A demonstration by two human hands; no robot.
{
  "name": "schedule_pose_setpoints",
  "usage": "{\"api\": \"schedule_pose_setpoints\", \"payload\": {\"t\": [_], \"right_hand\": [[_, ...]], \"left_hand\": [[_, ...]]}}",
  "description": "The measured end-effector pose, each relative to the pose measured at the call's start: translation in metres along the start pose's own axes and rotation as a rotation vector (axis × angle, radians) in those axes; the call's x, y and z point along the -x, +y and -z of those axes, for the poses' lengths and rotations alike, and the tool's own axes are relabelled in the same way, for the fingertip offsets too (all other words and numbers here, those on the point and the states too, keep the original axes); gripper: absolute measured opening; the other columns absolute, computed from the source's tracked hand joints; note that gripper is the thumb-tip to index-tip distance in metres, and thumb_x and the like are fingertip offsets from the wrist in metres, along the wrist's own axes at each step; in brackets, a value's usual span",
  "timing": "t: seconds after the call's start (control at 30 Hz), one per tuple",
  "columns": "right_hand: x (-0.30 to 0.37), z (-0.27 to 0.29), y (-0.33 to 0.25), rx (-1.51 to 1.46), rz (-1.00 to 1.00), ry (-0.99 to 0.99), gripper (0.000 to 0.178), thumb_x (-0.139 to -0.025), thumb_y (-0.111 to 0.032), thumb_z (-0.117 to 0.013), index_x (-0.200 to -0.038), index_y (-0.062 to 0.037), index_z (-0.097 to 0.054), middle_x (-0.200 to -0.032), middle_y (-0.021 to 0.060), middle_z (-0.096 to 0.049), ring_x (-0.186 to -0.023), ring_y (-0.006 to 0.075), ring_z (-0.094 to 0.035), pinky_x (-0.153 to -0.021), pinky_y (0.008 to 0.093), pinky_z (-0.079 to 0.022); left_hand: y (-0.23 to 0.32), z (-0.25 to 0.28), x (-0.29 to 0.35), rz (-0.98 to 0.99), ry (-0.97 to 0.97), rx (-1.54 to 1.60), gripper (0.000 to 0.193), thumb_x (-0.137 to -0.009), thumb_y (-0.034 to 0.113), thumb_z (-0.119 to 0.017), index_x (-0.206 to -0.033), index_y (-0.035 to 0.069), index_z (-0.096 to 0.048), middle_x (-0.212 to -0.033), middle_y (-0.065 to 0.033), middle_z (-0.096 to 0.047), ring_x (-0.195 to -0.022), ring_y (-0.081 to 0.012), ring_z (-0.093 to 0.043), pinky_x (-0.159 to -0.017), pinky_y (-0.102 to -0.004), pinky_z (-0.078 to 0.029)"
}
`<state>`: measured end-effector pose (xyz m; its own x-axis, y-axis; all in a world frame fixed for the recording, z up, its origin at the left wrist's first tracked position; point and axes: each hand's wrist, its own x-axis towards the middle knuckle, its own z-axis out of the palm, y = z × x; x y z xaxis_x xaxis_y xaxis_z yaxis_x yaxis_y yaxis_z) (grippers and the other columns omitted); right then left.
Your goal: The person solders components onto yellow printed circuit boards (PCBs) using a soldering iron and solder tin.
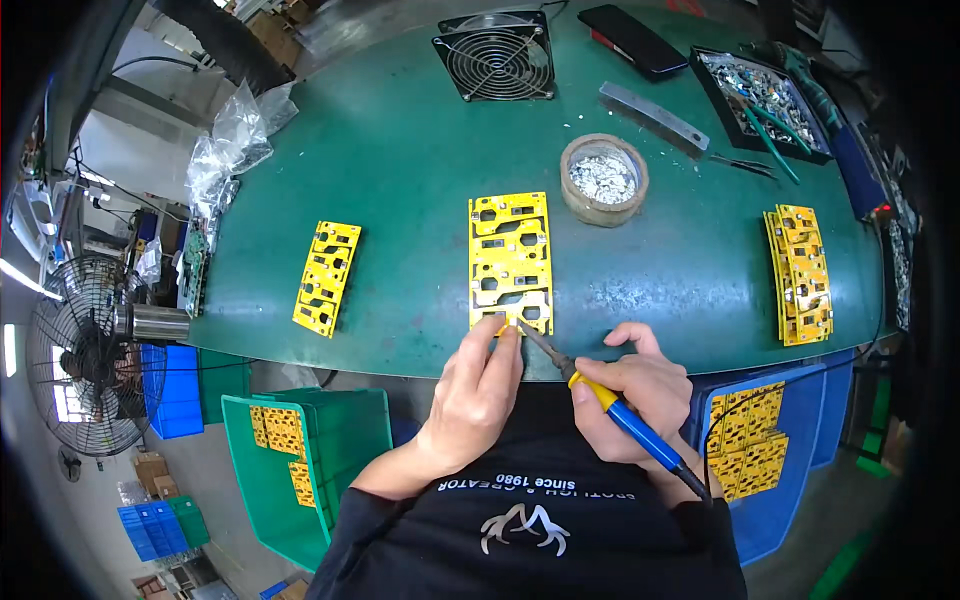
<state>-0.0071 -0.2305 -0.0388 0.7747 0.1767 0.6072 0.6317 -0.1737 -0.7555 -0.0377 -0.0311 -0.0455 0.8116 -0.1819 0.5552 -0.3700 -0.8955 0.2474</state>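
— At the near edge of the bench (400,180), how is the yellow panel (510,266) positioned and held?

— It is laid just inside the middle of that edge, its length directed toward the far edge. Its near end is met by the fingertips of the left grip (478,388); whether it is pinched or merely pressed cannot be told. The soldering iron (607,400) is clasped in the right grip (640,392), its tip brought to the same end.

— What handling should be expected?

— A light, stiff, somewhat brittle part is to be assumed. The narrow webs between cut-outs are probably weakest; hold is best taken by the long outer sides, clear of the tip, which should be treated as hot.

— Which materials and shapes are presented?

— The panel is formed as a thin rectangle, pierced by irregular openings. The iron is built with a blue-and-yellow handle and slender grey shaft. Beyond the panel, toward the bench's far right corner, a thick tan ring (608,214) is filled with silvery flakes.
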Motion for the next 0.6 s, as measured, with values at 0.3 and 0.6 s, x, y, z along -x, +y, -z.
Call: {"api": "schedule_pose_setpoints", "payload": {"t": [0.3, 0.6], "right_hand": [[0.001, 0.001, 0.0, 0.032, 0.032, -0.029, 0.02, -0.072, 0.001, -0.08, -0.091, 0.0013, -0.076, -0.072, 0.008, -0.073, -0.056, 0.0187, -0.068, -0.083, 0.0426, -0.058], [0.0, 0.004, -0.005, 0.038, 0.022, -0.069, 0.021, -0.072, 0.001, -0.081, -0.092, 0.0015, -0.076, -0.073, 0.0067, -0.073, -0.056, 0.0176, -0.068, -0.085, 0.0426, -0.058]], "left_hand": [[-0.004, 0.011, -0.001, 0.071, -0.104, 0.033, 0.037, -0.084, -0.005, -0.078, -0.121, -0.001, -0.072, -0.128, -0.0173, -0.062, -0.07, -0.02, -0.064, -0.062, -0.0349, -0.055], [-0.021, 0.023, -0.007, -0.093, -0.289, 0.021, 0.06, -0.076, -0.008, -0.066, -0.135, -0.005, -0.064, -0.121, -0.0181, -0.061, -0.086, -0.0293, -0.066, -0.076, -0.0379, -0.057]]}}
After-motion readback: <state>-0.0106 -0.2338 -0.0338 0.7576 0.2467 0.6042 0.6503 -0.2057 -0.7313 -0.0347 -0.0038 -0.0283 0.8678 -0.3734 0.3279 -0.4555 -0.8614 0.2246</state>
